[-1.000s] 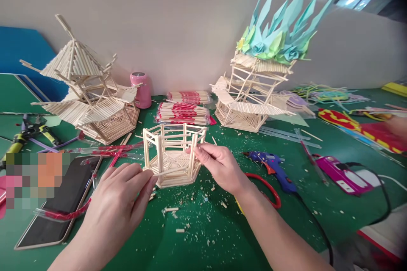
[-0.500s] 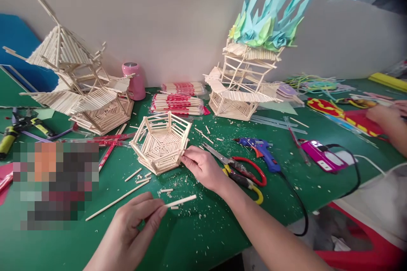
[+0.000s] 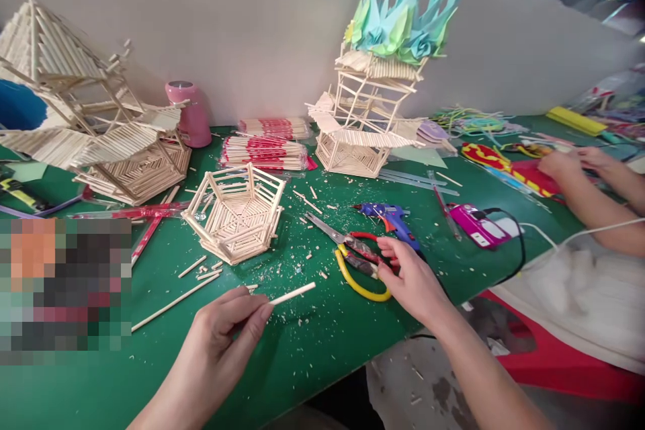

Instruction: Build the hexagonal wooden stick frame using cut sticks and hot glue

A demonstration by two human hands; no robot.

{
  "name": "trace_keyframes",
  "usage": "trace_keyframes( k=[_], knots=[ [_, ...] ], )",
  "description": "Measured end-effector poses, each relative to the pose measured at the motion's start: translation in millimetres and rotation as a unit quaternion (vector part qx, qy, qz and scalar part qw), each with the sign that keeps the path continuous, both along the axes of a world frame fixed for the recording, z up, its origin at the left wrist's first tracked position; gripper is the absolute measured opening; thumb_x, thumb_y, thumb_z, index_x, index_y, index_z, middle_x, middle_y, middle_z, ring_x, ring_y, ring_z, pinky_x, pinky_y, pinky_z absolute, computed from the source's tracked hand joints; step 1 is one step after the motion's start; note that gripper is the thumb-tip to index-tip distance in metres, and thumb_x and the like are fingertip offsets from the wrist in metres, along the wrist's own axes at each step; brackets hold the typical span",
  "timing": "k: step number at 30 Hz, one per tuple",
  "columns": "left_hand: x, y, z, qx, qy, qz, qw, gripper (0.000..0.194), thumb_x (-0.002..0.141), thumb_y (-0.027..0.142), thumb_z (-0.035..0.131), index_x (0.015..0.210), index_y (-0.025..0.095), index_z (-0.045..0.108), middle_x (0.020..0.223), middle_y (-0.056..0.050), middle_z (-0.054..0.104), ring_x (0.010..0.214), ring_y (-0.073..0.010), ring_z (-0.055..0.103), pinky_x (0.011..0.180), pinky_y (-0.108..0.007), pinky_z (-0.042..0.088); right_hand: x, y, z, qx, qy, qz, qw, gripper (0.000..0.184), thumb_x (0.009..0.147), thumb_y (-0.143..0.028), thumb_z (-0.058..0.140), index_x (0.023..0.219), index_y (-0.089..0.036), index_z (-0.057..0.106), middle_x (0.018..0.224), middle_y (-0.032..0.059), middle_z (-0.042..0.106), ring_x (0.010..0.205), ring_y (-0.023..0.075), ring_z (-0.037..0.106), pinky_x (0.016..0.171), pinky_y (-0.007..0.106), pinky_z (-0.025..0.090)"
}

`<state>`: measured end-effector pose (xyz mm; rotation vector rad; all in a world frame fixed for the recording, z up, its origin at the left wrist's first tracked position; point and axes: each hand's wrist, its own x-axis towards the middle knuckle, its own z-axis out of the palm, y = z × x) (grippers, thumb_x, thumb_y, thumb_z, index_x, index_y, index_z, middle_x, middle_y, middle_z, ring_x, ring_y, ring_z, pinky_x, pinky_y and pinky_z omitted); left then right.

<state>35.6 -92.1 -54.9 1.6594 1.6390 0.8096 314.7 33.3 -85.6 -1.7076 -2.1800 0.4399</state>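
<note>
A short wooden stick (image 3: 295,293) is pinched between the thumb and fingers of my left hand (image 3: 234,332), its far end pointing right above the table. My right hand (image 3: 410,275) is at the handles of the scissors (image 3: 347,245), which have red and yellow grips; thumb and fingers close around the red grip. The blades point away to the left. Left of the scissors stands an open six-sided basket-like frame (image 3: 236,215) built of wooden sticks, touched by neither hand. A blue glue gun (image 3: 388,218) lies just behind the scissors.
Stick-built pavilions stand at left (image 3: 125,154) and centre back (image 3: 370,141), the latter topped with folded paper. Bundled sticks (image 3: 267,152), a pink bottle (image 3: 189,114) and a magenta power strip (image 3: 481,225) lie around. Offcuts litter the green table (image 3: 201,383). Another person's hands (image 3: 564,168) work at right.
My right hand has left the stick frame and moved right to the scissors, whose handles have shifted. The left hand still holds its stick. The view has turned right.
</note>
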Motion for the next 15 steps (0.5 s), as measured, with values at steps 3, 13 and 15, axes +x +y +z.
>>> trace_keyframes(
  k=[3,13,15],
  knots=[
    [6.3,1.7,1.5,0.003,-0.008,-0.003,1.000,0.038,0.090,0.036,0.039,0.062,0.016,0.056,0.059,0.000,0.047,0.058,-0.0121,0.043,0.053,-0.021,0.037,-4.6,11.5,7.4,-0.043,-0.033,0.034,0.998,0.020,0.076,-0.027,0.047,0.092,-0.020,0.057,0.089,0.0068,0.067,0.072,0.0184,0.065,0.063,0.029,0.050],
    [5.7,0.8,-1.1,-0.008,-0.052,0.032,0.998,0.035,0.088,0.037,0.041,0.065,0.017,0.058,0.062,-0.001,0.049,0.061,-0.0131,0.044,0.055,-0.023,0.037,1.0,16.8,27.4,-0.101,-0.079,0.098,0.987,0.018,0.081,-0.036,0.046,0.074,-0.023,0.056,0.065,0.0009,0.066,0.056,0.0181,0.060,0.050,0.026,0.038],
    [5.2,2.7,-1.8,-0.021,-0.082,0.051,0.995,0.034,0.087,0.039,0.044,0.064,0.017,0.058,0.061,-0.001,0.047,0.058,-0.0124,0.042,0.053,-0.023,0.036,9.8,10.7,25.5,-0.121,-0.061,0.076,0.988,0.019,0.082,-0.038,0.045,0.078,-0.023,0.056,0.071,0.0016,0.068,0.061,0.0192,0.062,0.053,0.027,0.041]
  ],
)
